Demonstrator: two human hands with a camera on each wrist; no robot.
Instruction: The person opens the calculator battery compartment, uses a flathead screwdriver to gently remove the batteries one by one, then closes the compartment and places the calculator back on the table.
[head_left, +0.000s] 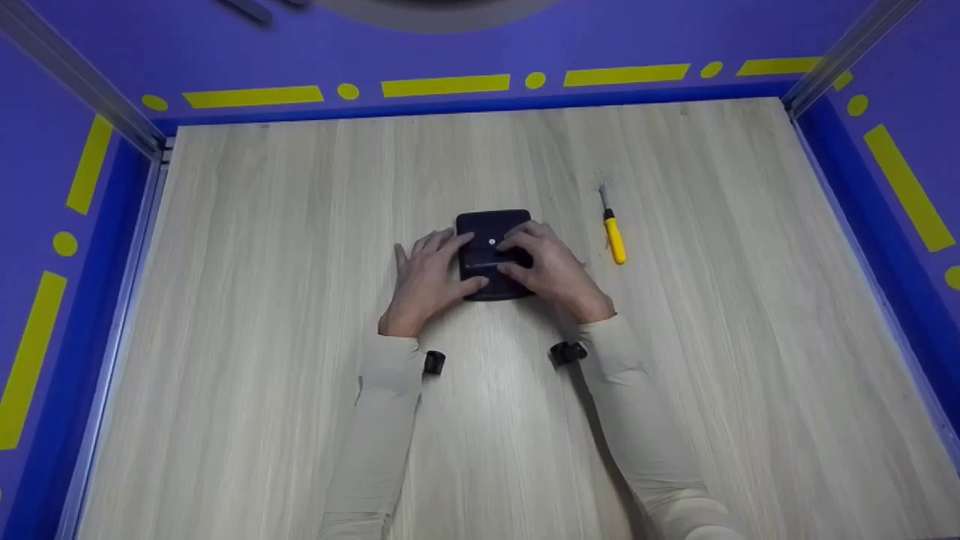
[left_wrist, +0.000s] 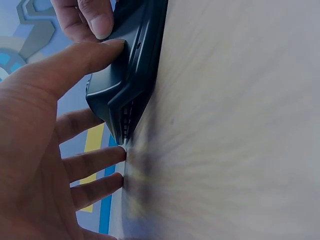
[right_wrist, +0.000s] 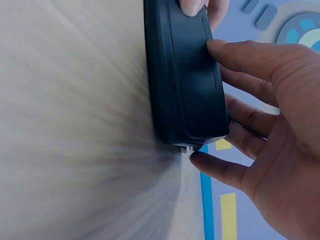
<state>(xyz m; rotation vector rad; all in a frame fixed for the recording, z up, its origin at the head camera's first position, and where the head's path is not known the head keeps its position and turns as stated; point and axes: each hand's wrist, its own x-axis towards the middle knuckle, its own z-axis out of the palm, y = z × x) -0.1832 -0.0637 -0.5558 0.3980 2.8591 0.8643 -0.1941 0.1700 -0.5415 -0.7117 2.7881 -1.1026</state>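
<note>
A black plastic device (head_left: 495, 223) with rounded corners, a raised ridge across it and a small white spot on top lies on the table; its exact kind cannot be told. My left hand (head_left: 429, 283) holds its left side, thumb on the near part and index finger farther back. In the left wrist view, the left hand's other fingers (left_wrist: 95, 164) stretch down past a slotted edge. At the right side, my right hand (head_left: 553, 268) grips the device with thumb and fingers bent about the raised part. The right thumb (right_wrist: 235, 55) meets a thin panel seam.
A screwdriver (head_left: 614, 238) with a yellow handle lies right of the device, its tip pointing away near some small dark specks. Blue-purple walls (head_left: 435, 52) with yellow marks border the wooden table (head_left: 262, 300) at the back and sides.
</note>
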